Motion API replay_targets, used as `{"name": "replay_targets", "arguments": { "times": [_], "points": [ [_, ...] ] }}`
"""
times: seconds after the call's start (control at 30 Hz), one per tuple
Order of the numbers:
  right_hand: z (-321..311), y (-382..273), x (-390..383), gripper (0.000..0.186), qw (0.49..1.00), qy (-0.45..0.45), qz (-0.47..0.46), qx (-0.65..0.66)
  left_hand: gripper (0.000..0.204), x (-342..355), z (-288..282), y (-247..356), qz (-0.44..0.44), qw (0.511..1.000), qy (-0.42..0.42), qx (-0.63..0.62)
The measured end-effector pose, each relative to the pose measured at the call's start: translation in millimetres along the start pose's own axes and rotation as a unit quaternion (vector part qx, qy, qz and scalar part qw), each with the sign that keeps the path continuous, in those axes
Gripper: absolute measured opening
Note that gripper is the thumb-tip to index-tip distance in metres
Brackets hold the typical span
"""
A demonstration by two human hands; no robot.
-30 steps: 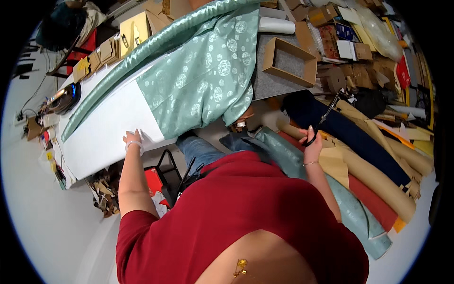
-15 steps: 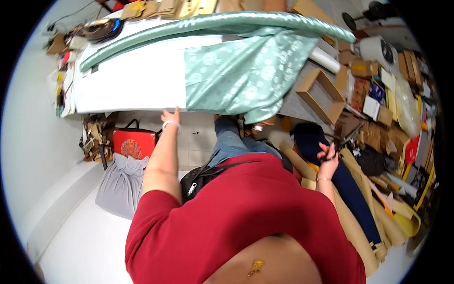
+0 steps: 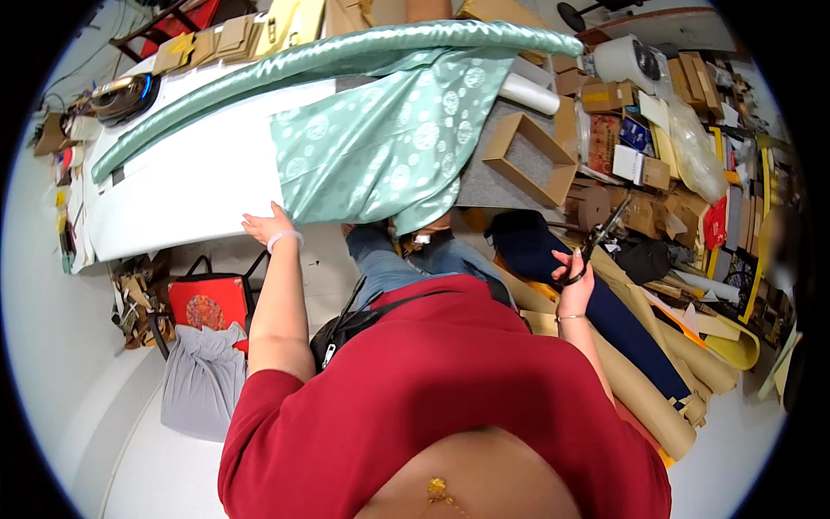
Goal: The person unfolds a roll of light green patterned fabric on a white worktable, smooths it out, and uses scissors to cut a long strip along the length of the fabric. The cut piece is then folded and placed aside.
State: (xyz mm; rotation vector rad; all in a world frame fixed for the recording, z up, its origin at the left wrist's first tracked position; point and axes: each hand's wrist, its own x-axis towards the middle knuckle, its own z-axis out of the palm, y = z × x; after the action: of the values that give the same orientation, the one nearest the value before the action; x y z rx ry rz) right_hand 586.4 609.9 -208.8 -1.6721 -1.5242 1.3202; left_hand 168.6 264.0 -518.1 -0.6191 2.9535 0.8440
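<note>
My left hand (image 3: pixel 270 227) is at the front edge of the white table (image 3: pixel 190 177), fingers spread, holding nothing. Just right of it lies the near left corner of a pale green patterned cloth (image 3: pixel 380 143), which drapes over the table's front edge. The cloth comes off a long roll (image 3: pixel 328 59) running along the back of the table. Out to the right, away from the table, my right hand (image 3: pixel 572 281) grips a pair of dark scissors (image 3: pixel 596 235) by the handles, blades pointing up and away.
An open cardboard box (image 3: pixel 533 160) and a white roll (image 3: pixel 529 93) sit on the table's right part. Long brown rolls (image 3: pixel 644 398) and a navy roll (image 3: pixel 622 333) lean at my right. A red bag (image 3: pixel 207 303) and a grey sack (image 3: pixel 203 381) stand below the table at left.
The view has turned, so the table sits further left and tilted. My left hand stays near the table edge, its fingers more spread. The scissors in my right hand now show clearly.
</note>
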Motion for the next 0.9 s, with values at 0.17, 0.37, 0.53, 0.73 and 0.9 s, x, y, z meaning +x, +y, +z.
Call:
{"name": "replay_targets", "arguments": {
  "times": [0.17,0.37,0.53,0.73,0.9],
  "points": [
    [-12,-1,41,0.032,1.0,-0.028,-0.006,0.008,0.062,-81,-28,100,0.362,0.924,-0.04,-0.117],
    [4,-2,132,0.024,0.988,-0.151,-0.008,0.015,0.064,-246,-16,208,0.614,0.746,-0.258,-0.025],
    [22,-2,226,0.018,0.962,-0.271,-0.022,0.006,0.043,-305,64,194,0.689,0.605,-0.205,0.343],
    [28,33,301,0.02,0.937,-0.346,0.009,-0.051,0.036,-316,79,215,0.663,0.624,-0.186,0.369],
    [37,41,314,0.021,0.923,-0.385,0.02,-0.01,0.019,-301,56,263,0.498,0.794,-0.275,0.213]
  ]
}}
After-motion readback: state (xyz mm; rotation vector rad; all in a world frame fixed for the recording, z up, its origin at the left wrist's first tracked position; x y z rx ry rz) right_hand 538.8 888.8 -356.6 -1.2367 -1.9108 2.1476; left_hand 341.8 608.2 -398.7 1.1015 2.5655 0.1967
